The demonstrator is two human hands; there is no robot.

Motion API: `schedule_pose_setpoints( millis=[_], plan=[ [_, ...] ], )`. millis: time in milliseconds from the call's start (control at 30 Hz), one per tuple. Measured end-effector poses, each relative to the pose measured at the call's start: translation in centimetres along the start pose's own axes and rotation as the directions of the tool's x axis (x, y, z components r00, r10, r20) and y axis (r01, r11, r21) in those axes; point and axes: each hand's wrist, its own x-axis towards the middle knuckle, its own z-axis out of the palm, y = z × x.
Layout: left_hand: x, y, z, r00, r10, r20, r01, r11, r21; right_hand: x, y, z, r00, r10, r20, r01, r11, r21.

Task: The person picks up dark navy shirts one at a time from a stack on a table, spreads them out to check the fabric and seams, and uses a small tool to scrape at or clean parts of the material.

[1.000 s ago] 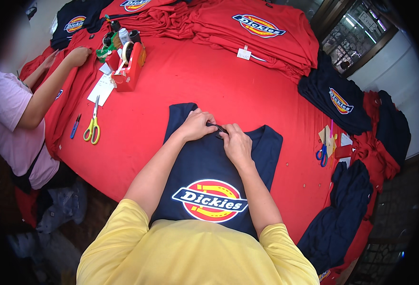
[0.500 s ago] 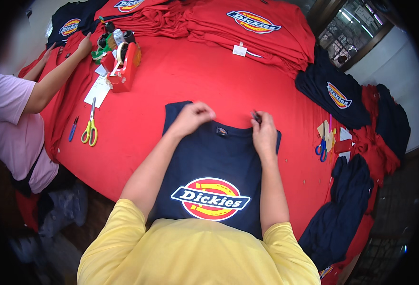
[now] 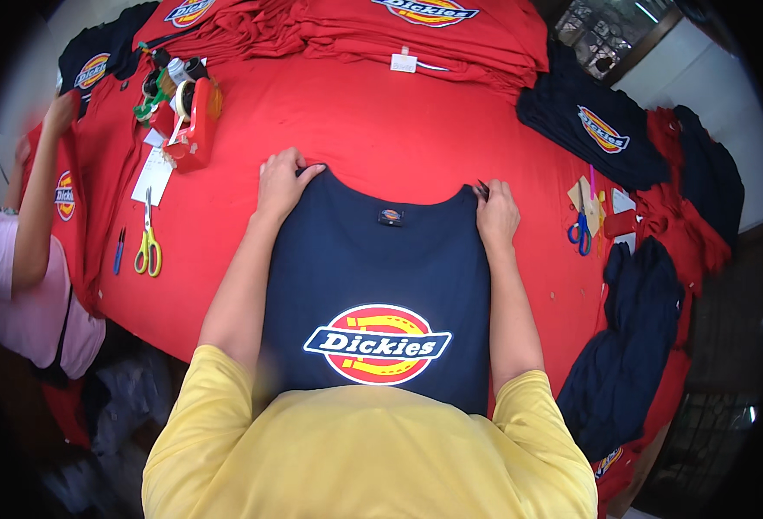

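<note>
A navy shirt lies face up on the red-covered desk, to the right of the red tape dispenser and nearer the wearer. Its neck opening points straight away from the wearer, and its long axis runs from the wearer's body toward the far side; the yellow top hides the hem. The chest print and the neck label both face up.

The left hand has thumb and fingers pinched on the shirt's left shoulder by the neckline. The right hand is at the right shoulder, fingers closed on a small dark object; whether it also grips cloth, I cannot tell.

Against the dispenser's left side are bottles and a white paper. On its near side lie yellow-handled scissors, blades pointing toward it. Beyond it and to the right rises a stack of red shirts. Far to its right are folded navy shirts, blue-handled scissors and a crumpled navy garment. Left of it, a co-worker in pink handles a red shirt. A pale wall stands well off to its right.
</note>
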Motion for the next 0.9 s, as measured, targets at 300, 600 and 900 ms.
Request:
schedule_pose_setpoints(
  millis=[300, 600, 900],
  plan=[
    [-10.3, -0.2, -7.7, 0.904, -0.360, 0.231, 0.408, 0.888, -0.214, -3.3, 9.0, -3.4, 0.976, 0.195, -0.097, -0.210, 0.961, -0.179],
    [-21.3, 3.2, -13.7, 0.851, -0.430, 0.302, 0.472, 0.878, -0.077, -9.1, -3.1, -3.7, 0.983, -0.160, -0.089, 0.181, 0.923, 0.338],
    [-27.1, 3.0, -15.4, 0.831, -0.396, 0.391, 0.458, 0.886, -0.075, -6.3, -24.9, 3.4, 0.809, -0.567, 0.159, 0.376, 0.705, 0.601]
  ],
)
